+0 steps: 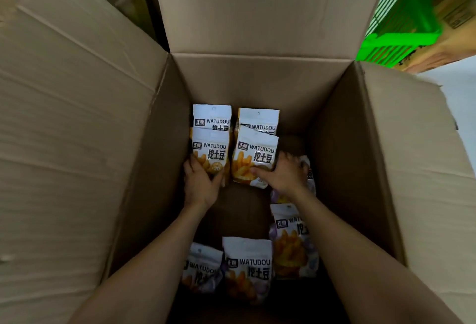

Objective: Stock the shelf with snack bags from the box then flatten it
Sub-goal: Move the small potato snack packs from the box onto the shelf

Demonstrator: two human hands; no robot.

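Currently both arms reach down inside the open cardboard box (257, 79). Left hand (202, 182) grips the front-left bag (210, 155) by its lower end, fingers curled round it. Right hand (283, 174) grips the front-right bag (253, 159), with the thumb across the lower front and fingers over the right edge.

Those two bags sit side by side at 12 o'clock on the box floor. Each overlaps one behind it: back-left bag (212, 115) and back-right bag (258, 120). All four lie print up, and the left pair is close to the left wall.

More bags lie loose on the floor:
- bag at 6 o'clock (247, 267)
- bag at 7 o'clock (202, 267), just beside it and partly under it
- bag at 4 o'clock (288, 246), right edge under the right forearm
- bag at 3 o'clock (309, 173), mostly hidden by the right hand

Bare cardboard shows between the far group and the near ones.

Flaps are folded open: left flap (77, 117) at 9 o'clock, far flap (257, 2) at 12, right flap (425, 143) at 3. Green carton (401, 32) sits outside the box at 1 o'clock, blurred, print unreadable.
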